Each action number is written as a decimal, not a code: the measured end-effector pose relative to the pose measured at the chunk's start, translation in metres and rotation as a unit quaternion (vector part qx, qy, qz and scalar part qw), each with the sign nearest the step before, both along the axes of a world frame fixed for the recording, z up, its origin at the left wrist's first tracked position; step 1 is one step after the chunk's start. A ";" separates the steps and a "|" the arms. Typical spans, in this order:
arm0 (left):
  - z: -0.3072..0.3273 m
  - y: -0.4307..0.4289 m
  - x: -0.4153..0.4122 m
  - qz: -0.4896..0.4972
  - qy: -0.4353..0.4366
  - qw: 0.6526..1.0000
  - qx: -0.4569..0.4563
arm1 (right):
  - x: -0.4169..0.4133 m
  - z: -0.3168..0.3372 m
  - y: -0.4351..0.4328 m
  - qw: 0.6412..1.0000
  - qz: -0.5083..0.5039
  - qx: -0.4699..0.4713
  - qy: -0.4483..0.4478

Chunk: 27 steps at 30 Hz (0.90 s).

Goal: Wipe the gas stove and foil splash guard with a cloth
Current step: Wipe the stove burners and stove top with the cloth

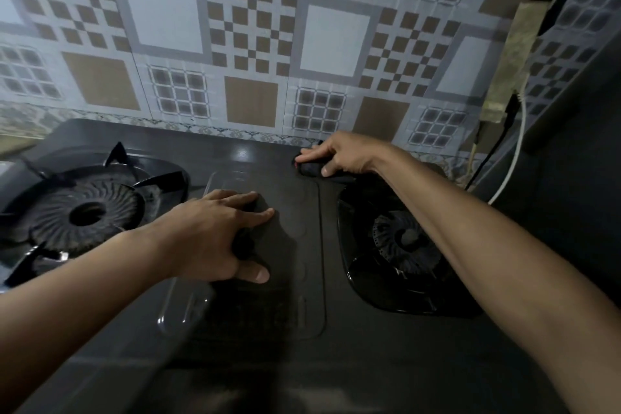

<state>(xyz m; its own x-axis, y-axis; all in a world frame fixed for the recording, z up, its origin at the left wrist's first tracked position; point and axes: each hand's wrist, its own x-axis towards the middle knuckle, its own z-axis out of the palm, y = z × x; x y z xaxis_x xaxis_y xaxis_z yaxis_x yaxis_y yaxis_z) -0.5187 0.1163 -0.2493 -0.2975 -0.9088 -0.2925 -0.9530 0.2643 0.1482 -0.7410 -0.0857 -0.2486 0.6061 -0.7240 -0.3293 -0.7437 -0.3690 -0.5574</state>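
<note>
Behind everything, covering the wall: foil splash guard [255,44], patterned in grey, white and brown squares, reaching down to the back edge of the cooktop. Below it, filling the lower frame: black gas stove [312,245], glossy, with a raised rectangular centre panel between two burners. At the far left, left burner [89,213] with its pronged pan support in place; at the right, right burner [408,240] in a shiny black recess, partly hidden under the forearm, pan support not discernible. In the right corner, upright against the wall: worn power strip [510,57], with a white cable [512,161] and a black one hanging from its lower end. On the centre panel: left hand [215,235], fingers spread, palm down, pressed flat on the stove surface, holding nothing visible. Near the back edge of the stove, just above the right burner: right hand [339,156], fingers curled and pinched around a small dark cloth [311,169], bunched up, pressed against the stove top, close to the foot of the splash guard.
</note>
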 end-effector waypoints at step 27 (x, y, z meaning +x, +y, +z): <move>0.016 0.022 0.094 0.057 0.116 0.981 -0.142 | 0.106 -0.013 0.098 0.952 -0.224 -0.202 0.055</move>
